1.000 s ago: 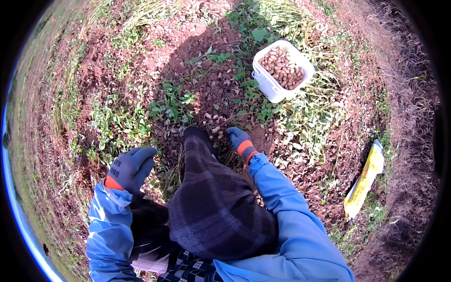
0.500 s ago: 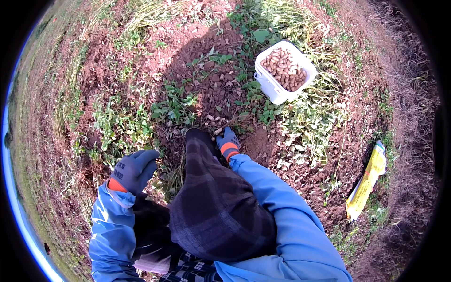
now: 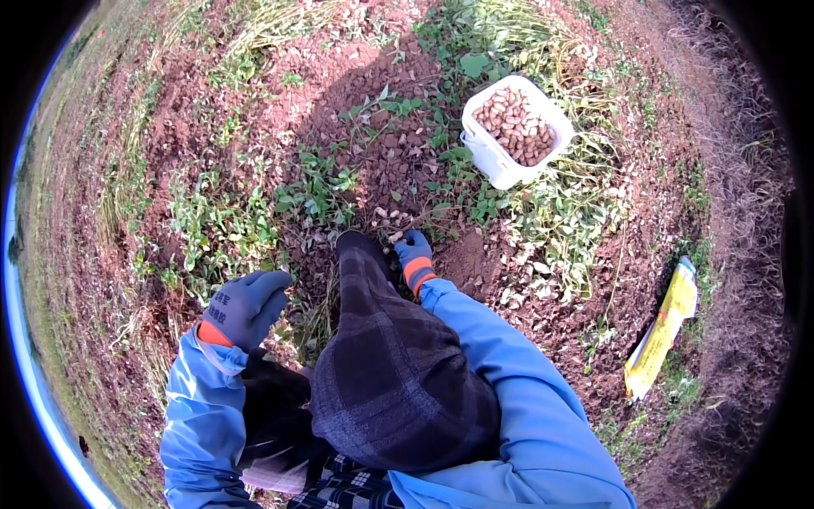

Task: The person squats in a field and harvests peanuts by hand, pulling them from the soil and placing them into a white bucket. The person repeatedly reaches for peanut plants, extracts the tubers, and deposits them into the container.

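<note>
My right hand, in a blue-grey glove with an orange cuff, reaches down to the soil beside the toe of my dark shoe. Its fingers are bent together at the ground, next to a few pale peanuts; whatever they pinch is too small to make out. My left hand, gloved alike, hovers over the ground left of my knee. Its fingers are curled toward the thumb, and the palm is hidden. Beyond my right hand stands a white square bucket holding many unshelled peanuts.
Green weeds grow in front of my shoe. Pulled, drying plants lie around the bucket. A yellow plastic bag rests on the soil at the right. My bent knee in dark plaid trousers stands between my arms.
My right hand has shifted very slightly at the same patch of soil. My left hand keeps its curled shape, and the bucket has stayed in place.
</note>
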Demonstrator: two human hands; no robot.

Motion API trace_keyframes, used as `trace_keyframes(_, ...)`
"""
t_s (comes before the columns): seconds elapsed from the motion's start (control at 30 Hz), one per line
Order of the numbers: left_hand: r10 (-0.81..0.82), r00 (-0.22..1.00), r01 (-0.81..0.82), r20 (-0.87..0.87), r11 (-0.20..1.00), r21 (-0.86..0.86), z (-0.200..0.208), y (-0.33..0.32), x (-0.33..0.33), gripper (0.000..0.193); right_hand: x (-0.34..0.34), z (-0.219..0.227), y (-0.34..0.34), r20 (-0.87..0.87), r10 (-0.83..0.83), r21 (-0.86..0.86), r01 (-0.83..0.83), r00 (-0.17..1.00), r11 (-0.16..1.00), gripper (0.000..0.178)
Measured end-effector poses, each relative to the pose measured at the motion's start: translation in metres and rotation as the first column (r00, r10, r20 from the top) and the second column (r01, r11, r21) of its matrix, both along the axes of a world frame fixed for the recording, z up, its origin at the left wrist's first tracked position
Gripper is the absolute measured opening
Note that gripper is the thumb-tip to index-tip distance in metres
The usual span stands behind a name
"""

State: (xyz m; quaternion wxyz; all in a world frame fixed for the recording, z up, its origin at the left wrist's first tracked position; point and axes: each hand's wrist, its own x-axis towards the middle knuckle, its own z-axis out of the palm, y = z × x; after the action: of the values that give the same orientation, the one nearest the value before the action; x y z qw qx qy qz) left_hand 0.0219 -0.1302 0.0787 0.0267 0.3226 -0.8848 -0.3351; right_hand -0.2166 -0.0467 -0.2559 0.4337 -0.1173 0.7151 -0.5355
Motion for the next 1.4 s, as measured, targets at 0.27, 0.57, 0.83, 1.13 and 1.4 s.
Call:
trace_keyframes(0.27,-0.005,1.000,0.004,-0.016,0.999,-0.034,0.000,0.000,-0.001,0.021,-0.012,0.016,0.001,0.334,0.227,0.188,-0.300,0.915,0.935,0.019)
trace_keyframes(0.57,-0.007,1.000,0.007,-0.009,0.999,-0.038,0.000,-0.001,0.002,0.022,-0.029,0.044,0.003,0.438,0.407,0.179,-0.521,0.802,0.834,0.016)
trace_keyframes(0.83,-0.008,1.000,0.009,0.012,0.999,-0.042,0.000,-0.004,0.003,0.022,-0.030,0.056,0.005,0.474,0.373,0.179,-0.502,0.798,0.846,0.015)
trace_keyframes(1.13,0.006,0.999,-0.007,0.050,1.000,0.011,0.001,-0.004,0.002,0.022,-0.034,0.073,0.020,0.497,0.365,0.106,-0.473,0.787,0.875,0.017)
trace_keyframes(1.4,-0.017,0.999,0.017,0.029,1.000,-0.004,0.002,0.000,0.000,0.021,-0.055,0.084,0.030,0.610,0.182,0.000,-0.230,0.771,0.973,0.017)
